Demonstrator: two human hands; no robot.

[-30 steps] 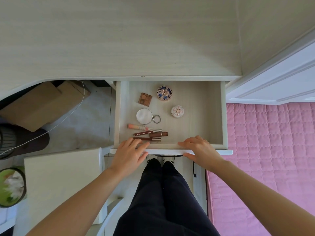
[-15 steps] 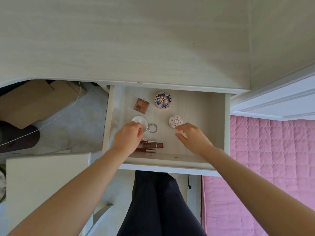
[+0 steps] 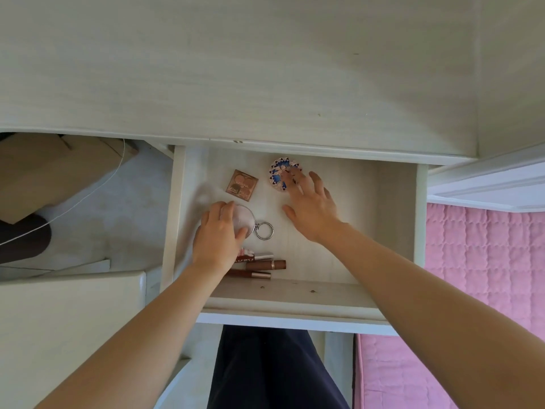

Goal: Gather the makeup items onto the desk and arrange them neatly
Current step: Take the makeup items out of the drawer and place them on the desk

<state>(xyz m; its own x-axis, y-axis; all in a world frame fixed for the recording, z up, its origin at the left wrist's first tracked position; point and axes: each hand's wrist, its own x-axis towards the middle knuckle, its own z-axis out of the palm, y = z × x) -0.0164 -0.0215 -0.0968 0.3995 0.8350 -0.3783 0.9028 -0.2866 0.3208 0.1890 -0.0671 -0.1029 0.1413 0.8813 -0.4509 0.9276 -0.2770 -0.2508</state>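
Both hands are down in the open pale-wood drawer (image 3: 395,219) that juts out from under the whitewashed wooden desk (image 3: 236,69). The left hand (image 3: 219,234) lies over the round clear-lidded compact mirror (image 3: 244,221) near the drawer's left side, fingers curled around its far and left edge and thumb against its near edge. It looks like a grasp, though I cannot tell whether the mirror is lifted off the drawer floor. A silver key ring (image 3: 264,230) hangs from the mirror's right side.

The right hand (image 3: 314,212) is spread wide, fingers fanned out. Its fingertips reach onto the round blue-and-pink patterned compact (image 3: 278,172) at the far middle of the drawer, and it is not closed on anything. The small white round compact is not visible; the palm may hide it.

Left of the patterned compact, just beyond the mirror, sits a square rose-gold eyeshadow palette (image 3: 241,185), tilted a little. Toward the near wall of the drawer lie three slim tubes side by side, partly under the left wrist: a pink-and-silver one (image 3: 259,256), a brown lipstick tube with a gold band (image 3: 267,264), and a dark red gloss tube with a metallic cap (image 3: 250,274).

All the makeup is in the drawer. A pink quilted bedspread (image 3: 486,261) lies to the right, and a brown cardboard box (image 3: 53,169) sits under the desk on the left.
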